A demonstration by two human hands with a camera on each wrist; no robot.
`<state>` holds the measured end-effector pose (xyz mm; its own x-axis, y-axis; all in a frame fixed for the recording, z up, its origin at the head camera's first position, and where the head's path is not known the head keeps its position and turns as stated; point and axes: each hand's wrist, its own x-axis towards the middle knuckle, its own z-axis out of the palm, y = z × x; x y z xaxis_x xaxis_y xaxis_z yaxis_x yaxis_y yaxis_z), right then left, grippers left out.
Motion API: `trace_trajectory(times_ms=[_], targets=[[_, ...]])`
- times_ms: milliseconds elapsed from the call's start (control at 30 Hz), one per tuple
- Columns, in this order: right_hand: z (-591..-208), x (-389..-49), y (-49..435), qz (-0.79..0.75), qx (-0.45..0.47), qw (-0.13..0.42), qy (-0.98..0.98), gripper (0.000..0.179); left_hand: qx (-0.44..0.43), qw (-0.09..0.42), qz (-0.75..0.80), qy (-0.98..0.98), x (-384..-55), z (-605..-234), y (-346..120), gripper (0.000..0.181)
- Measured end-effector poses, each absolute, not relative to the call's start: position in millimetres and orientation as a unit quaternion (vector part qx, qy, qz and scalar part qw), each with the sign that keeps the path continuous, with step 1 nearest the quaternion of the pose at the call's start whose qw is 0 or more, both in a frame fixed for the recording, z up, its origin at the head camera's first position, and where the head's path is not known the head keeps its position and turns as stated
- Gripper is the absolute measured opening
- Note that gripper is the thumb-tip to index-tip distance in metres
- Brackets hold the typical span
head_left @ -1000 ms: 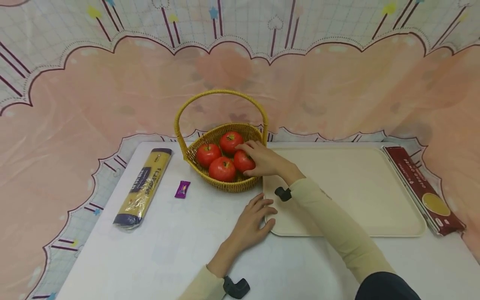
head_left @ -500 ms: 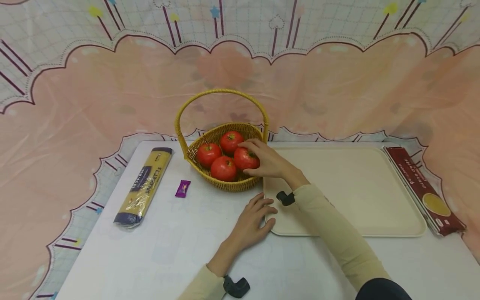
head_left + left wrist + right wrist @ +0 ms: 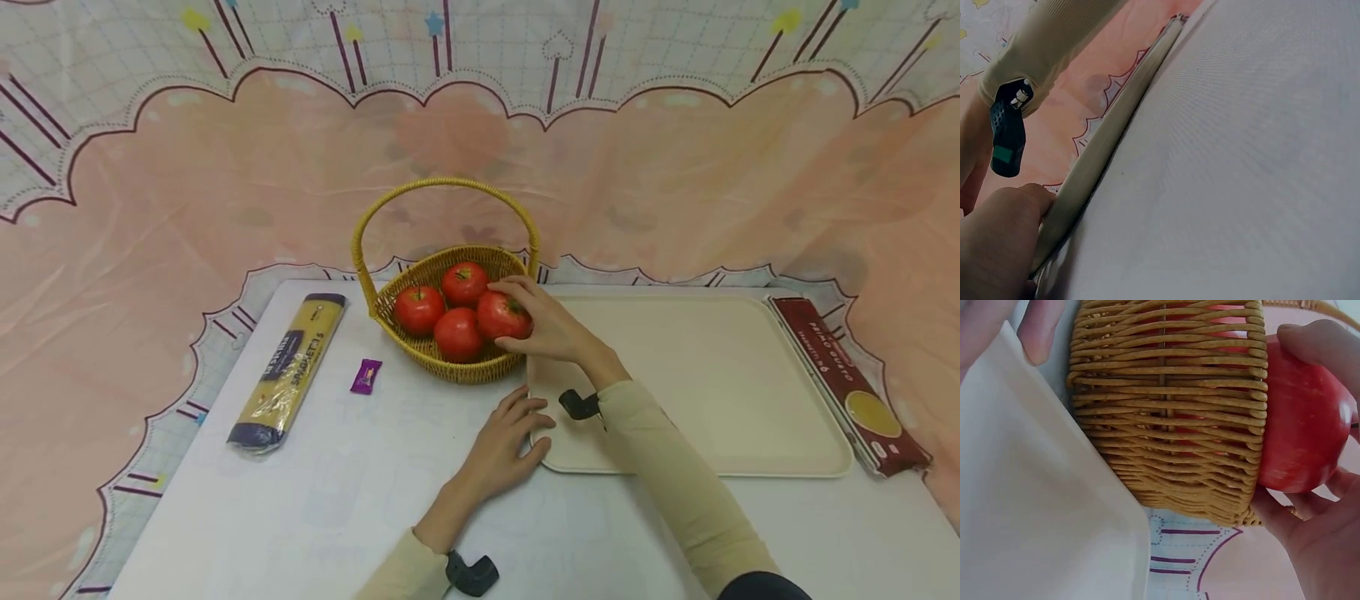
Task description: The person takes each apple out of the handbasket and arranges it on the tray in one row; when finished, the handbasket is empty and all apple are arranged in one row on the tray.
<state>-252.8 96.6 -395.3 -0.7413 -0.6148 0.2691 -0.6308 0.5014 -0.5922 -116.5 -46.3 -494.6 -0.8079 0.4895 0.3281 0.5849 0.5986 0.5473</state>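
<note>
My right hand [image 3: 551,327] grips a red apple [image 3: 504,316] at the right side of a yellow wicker basket [image 3: 468,372]. In the right wrist view, thumb and fingers curl round the apple [image 3: 1304,419], which bulges above the woven rim. Three more red apples lie in the basket, one of them [image 3: 459,335] right beside the held one. My left hand [image 3: 498,450] rests at the near left corner of a cream tray [image 3: 697,383], fingers relaxed over its edge. In the left wrist view, the thumb side of the left hand [image 3: 1007,240] lies against the tray's side [image 3: 1094,150].
A yellow spaghetti pack [image 3: 288,375] lies on the left of the white table [image 3: 337,517], with a small purple wrapped candy [image 3: 366,377] between it and the basket. A dark red spaghetti pack [image 3: 847,383] lies along the tray's right edge. The basket's tall handle [image 3: 446,182] arches over the apples.
My right hand has drawn its apple up and to the right, toward the basket's right rim. The front apple has shifted slightly right. The left hand stays at the tray corner.
</note>
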Motion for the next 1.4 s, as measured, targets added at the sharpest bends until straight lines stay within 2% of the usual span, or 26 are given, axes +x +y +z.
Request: trace_trajectory(times_ms=[467, 800, 1133, 1400], targets=[[-395.9, -243.9, 105.2, 0.419, 0.333, 0.025, -0.844, 0.076, -0.302, 0.081, -0.325, -0.893, -116.8, -498.0, -46.0, 0.02], [-397.8, -235.5, 116.4, 0.459, 0.285, -0.007, -0.842, 0.074, -0.3, 0.083, -0.321, -0.894, -117.0, -498.5, -44.9, 0.019], [-387.2, -211.9, 118.1, 0.477, 0.281, 0.015, -0.832, 0.072, -0.297, 0.072, -0.331, -0.893, -114.8, -496.4, -44.3, 0.019], [-381.3, -200.3, 120.1, 0.501, 0.277, 0.037, -0.819, 0.072, -0.302, 0.088, -0.324, -0.892, -118.9, -495.8, -42.2, 0.023]])
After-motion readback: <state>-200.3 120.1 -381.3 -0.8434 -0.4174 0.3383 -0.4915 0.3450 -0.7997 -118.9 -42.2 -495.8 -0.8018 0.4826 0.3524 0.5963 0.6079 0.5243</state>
